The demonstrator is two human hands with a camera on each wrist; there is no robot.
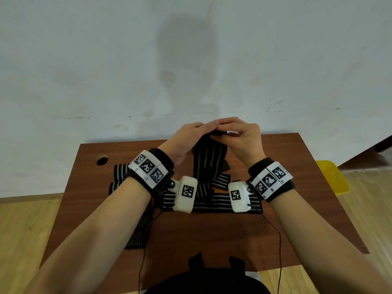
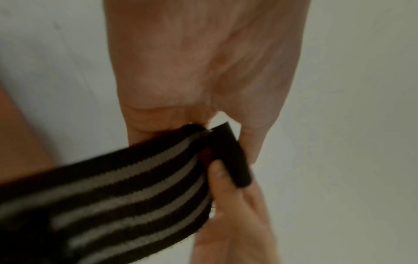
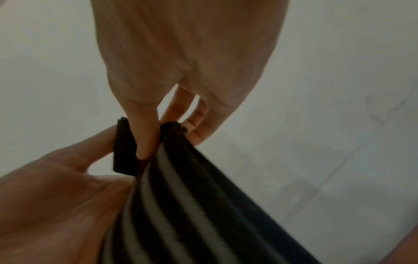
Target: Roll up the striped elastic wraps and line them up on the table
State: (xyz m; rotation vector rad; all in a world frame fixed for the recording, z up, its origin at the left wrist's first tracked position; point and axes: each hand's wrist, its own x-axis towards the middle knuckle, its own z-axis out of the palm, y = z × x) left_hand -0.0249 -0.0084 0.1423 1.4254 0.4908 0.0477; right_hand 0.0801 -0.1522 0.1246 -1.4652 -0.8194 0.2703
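Both hands are raised over the far edge of the brown table (image 1: 301, 194), fingertips meeting. My left hand (image 1: 196, 133) and right hand (image 1: 238, 131) pinch the top end of a black striped wrap (image 1: 209, 162), which hangs down to the tabletop. In the left wrist view the striped wrap (image 2: 135, 187) ends in a plain black flap (image 2: 230, 157) folded over at my fingers. In the right wrist view a right-hand finger (image 3: 144, 135) presses the black flap (image 3: 123, 148) against the striped band (image 3: 181, 205).
More striped wraps lie unrolled on the table: two at the left (image 1: 119, 172), one across the middle (image 1: 212, 203), one running toward the near left edge (image 1: 139, 232). A round hole (image 1: 102, 160) is in the table's left corner. A yellow seat (image 1: 332, 177) stands at the right.
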